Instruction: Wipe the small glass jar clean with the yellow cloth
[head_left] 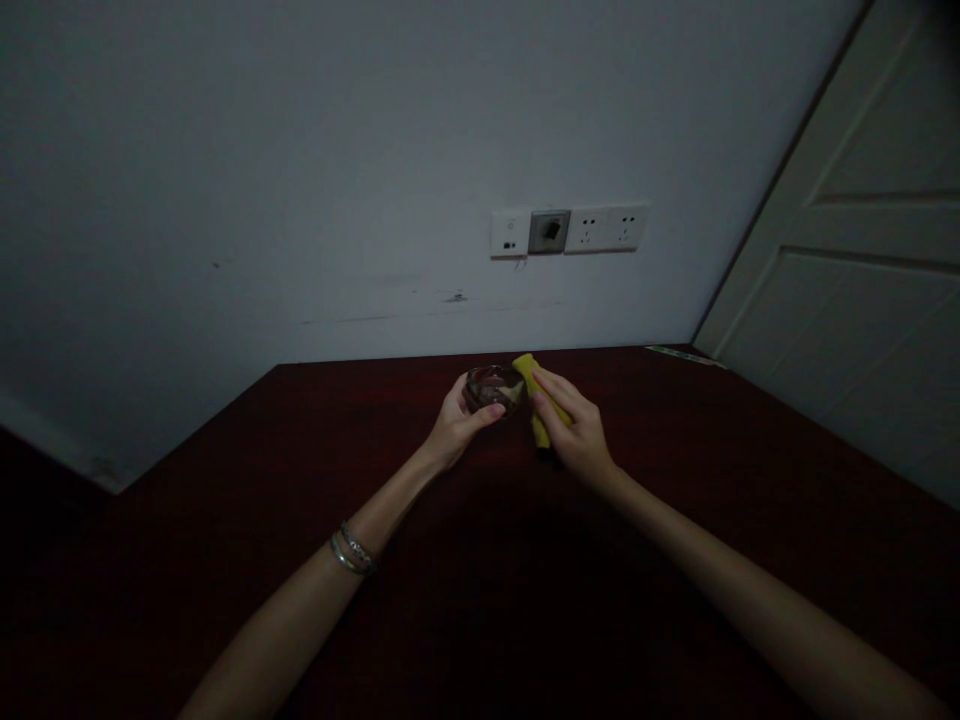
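Note:
My left hand (455, 422) is closed around the side of a small clear glass bowl (493, 388), its thumb lying across the near side. Dark red shows through the glass. In my right hand (576, 425) is a folded yellow cloth (541, 400), pinched between thumb and fingers. The cloth's upper end is at the bowl's right rim; I cannot tell whether they touch. Both hands are above the far part of the dark red table.
The dark red table (360, 430) runs back to a pale wall (337, 170). Sockets and switches (585, 230) sit on the wall. A panelled white door (855, 270) stands at the right. A thin printed strip (684, 355) lies at the table's far right edge.

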